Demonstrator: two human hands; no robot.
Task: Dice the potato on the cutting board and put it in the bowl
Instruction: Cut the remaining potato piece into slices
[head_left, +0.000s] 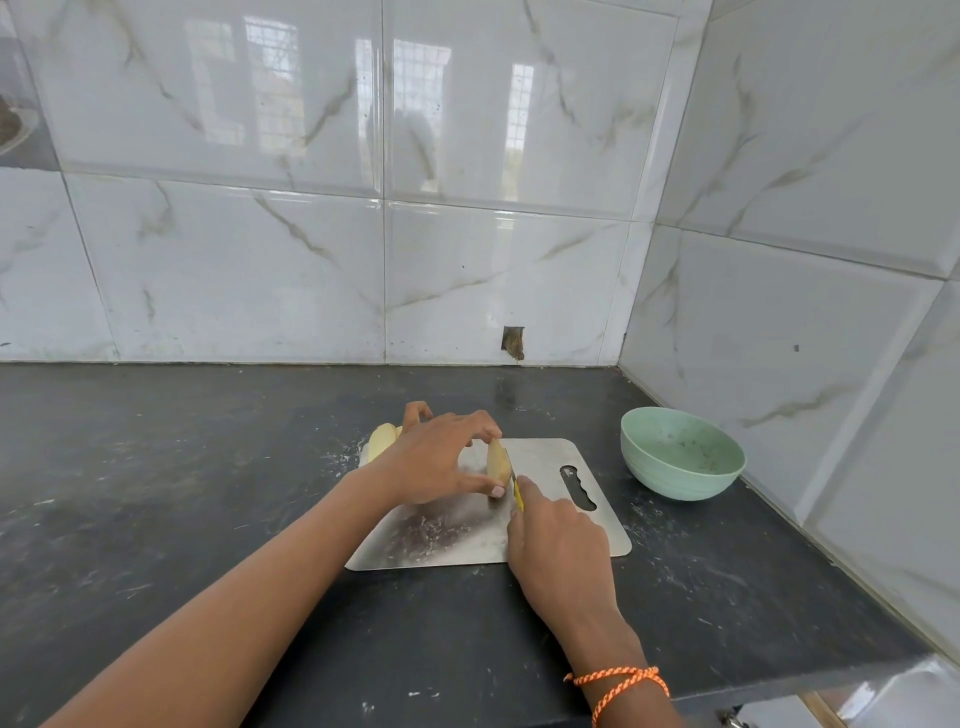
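Pinching a potato piece (497, 460) upright in the left grip (436, 460), right grip (558, 551) wrapped round a yellow-handled knife (517, 491) just beside it. Worked mid cutting board (545, 525), more potato (382, 439) behind. Left bare tabletop (182, 441) leftward; bowl (681, 453) near the corner wall.

You have two potato pieces (497, 460) (382, 439), one steel cutting board (545, 457), one yellow-handled knife (518, 493), one green bowl (681, 453), two hands (436, 460) (558, 551), and one orange wrist thread (618, 682).
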